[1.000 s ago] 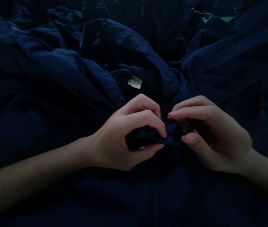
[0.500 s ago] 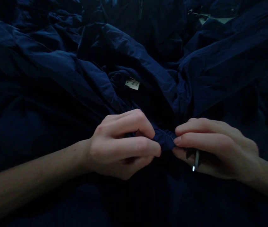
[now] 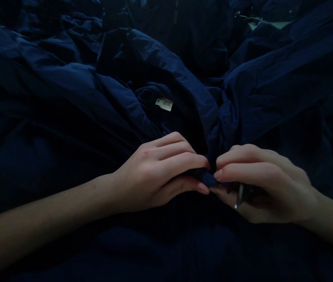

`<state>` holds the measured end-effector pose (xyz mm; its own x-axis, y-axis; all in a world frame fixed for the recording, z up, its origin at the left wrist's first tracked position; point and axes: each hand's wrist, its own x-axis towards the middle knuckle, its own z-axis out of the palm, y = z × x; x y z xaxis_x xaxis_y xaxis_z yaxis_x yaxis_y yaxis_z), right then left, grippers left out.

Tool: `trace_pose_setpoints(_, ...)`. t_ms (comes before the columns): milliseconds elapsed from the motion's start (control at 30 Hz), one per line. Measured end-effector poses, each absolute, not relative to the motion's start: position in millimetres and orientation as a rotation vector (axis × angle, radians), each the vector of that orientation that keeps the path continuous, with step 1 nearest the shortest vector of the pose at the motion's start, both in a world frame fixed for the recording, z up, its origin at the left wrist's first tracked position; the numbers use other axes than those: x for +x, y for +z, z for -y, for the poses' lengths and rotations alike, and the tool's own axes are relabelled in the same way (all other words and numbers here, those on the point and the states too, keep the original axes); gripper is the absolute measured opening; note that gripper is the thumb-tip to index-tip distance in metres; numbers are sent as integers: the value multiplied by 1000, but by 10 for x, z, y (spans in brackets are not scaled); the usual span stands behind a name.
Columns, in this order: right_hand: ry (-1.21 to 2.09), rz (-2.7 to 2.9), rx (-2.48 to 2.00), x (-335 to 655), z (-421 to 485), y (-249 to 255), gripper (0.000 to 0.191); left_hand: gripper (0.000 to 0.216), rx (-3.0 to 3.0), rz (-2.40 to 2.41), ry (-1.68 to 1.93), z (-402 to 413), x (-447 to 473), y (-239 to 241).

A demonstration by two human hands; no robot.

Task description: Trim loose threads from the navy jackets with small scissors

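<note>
Left hand (image 3: pixel 154 176): fingers and thumb close tight on a fold of the dark blue jacket (image 3: pixel 204 179).
Right hand (image 3: pixel 260 184): fingers close together on a thin metal bit (image 3: pixel 239 196), with the tips touching the fold.
Jacket: lies in crumpled heaps, right under both hands.
White label (image 3: pixel 164 104): sits inside the collar, far from the hands.
</note>
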<state>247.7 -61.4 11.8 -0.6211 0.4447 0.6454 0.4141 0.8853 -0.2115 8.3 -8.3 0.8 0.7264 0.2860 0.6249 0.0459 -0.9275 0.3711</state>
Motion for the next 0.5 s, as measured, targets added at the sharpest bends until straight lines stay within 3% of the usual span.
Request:
trace_pose_setpoints(333,425,2219,-635,2507,565,99,33,27,2693,-285,887,85,65,32)
trace_pose_setpoints(500,314,2306,-678,2541,546,176,20,25,2691,-249,878,83,53,35)
